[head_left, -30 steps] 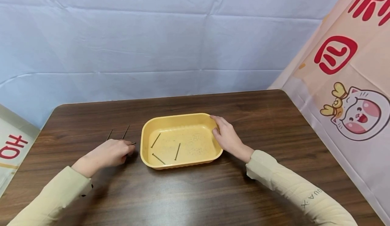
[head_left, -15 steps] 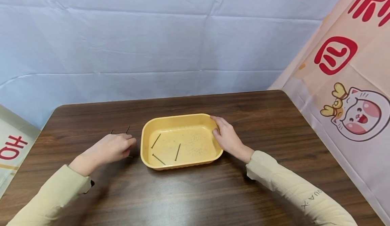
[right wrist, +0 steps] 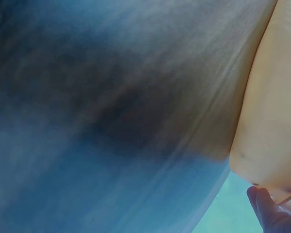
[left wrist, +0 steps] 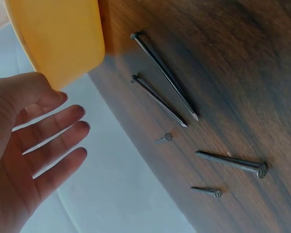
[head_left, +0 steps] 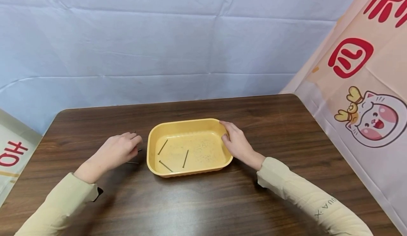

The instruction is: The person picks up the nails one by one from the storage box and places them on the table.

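Observation:
My left hand (head_left: 118, 149) hovers left of a yellow plastic tray (head_left: 186, 122), fingers loosely bent and nothing visible between them. In the left wrist view, that same hand (left wrist: 24, 128) is apart from several loose nails: a long nail (left wrist: 166, 76), a slightly shorter one (left wrist: 158, 100), a thick-looking nail (left wrist: 233, 162) and short nails such as this small nail (left wrist: 206, 191). Gripping the tray's right end is my right hand (head_left: 239, 143), thumb on the inner side. Three nails lie in the tray, among them a middle nail (head_left: 185, 158). The left hand partly hides the loose nails from the head view.
A dark wood-grain table (head_left: 203, 200) bears everything. Behind it hangs a pale cloth (head_left: 143, 45), and a printed banner (head_left: 365, 77) stands along the right side.
My left hand has moved slightly up and away over the loose nails, and a nail it had by its fingertips no longer shows there. The right hand and tray stay put.

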Tool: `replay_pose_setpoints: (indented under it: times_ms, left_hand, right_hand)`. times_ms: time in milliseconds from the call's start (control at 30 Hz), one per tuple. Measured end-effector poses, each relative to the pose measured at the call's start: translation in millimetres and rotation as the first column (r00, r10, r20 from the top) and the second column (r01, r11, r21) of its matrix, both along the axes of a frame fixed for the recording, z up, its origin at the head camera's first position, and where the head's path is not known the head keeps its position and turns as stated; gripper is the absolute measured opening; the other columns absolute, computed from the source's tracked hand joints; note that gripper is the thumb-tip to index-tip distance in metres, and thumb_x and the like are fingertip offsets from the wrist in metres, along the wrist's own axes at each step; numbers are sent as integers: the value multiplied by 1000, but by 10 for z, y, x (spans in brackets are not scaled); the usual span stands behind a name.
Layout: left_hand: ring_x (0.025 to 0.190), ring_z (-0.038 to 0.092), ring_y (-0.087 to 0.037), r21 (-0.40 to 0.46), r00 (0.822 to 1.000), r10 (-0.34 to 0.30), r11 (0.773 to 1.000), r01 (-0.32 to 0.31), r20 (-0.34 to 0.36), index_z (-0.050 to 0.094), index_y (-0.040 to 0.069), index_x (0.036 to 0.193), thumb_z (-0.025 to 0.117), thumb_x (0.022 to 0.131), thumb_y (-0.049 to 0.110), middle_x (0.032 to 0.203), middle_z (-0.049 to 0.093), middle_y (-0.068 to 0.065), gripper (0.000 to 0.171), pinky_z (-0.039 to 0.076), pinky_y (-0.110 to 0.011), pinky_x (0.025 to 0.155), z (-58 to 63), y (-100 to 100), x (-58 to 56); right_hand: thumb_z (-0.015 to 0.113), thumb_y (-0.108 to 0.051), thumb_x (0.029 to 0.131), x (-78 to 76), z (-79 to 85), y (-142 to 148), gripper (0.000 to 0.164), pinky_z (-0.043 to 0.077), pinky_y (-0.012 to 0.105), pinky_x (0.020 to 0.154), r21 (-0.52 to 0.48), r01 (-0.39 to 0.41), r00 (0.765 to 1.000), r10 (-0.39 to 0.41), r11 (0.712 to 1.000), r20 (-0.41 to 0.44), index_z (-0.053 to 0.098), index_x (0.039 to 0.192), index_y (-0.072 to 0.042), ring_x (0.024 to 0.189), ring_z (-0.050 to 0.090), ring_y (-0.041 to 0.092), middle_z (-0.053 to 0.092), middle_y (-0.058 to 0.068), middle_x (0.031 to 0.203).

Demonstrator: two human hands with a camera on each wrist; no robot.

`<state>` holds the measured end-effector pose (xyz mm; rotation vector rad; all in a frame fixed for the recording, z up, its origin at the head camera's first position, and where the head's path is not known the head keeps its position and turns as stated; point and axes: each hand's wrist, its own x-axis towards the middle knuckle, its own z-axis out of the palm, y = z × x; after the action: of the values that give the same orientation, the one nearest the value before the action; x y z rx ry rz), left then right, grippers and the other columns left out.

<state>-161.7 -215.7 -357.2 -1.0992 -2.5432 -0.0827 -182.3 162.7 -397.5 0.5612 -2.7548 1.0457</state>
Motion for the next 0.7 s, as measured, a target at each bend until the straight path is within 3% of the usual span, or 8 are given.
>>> replay_pose_setpoints:
  times_ms: [333,700]
  left_hand:
    - [60,45,-14,67,995,92,993,-94,26,56,9,77,61,69,3,69,49,2,10,38,-28,48,-1,44,-4]
    - [66,52,-16,196,980,181,961,-195,85,62,4,88,61,75,5,80,59,-5,13,42,-31,51,4,155,13]
  right_hand:
    - [45,-1,86,-7,-8,2,45,46,37,79,9,1,1000,-1,1000,6,43,132,0,105,53,25,48,18,128]
    - [45,-1,86,-11,-16,5,45,47,37,78,4,-3,1000,3,1000,-6,43,131,0,104,54,25,48,18,127]
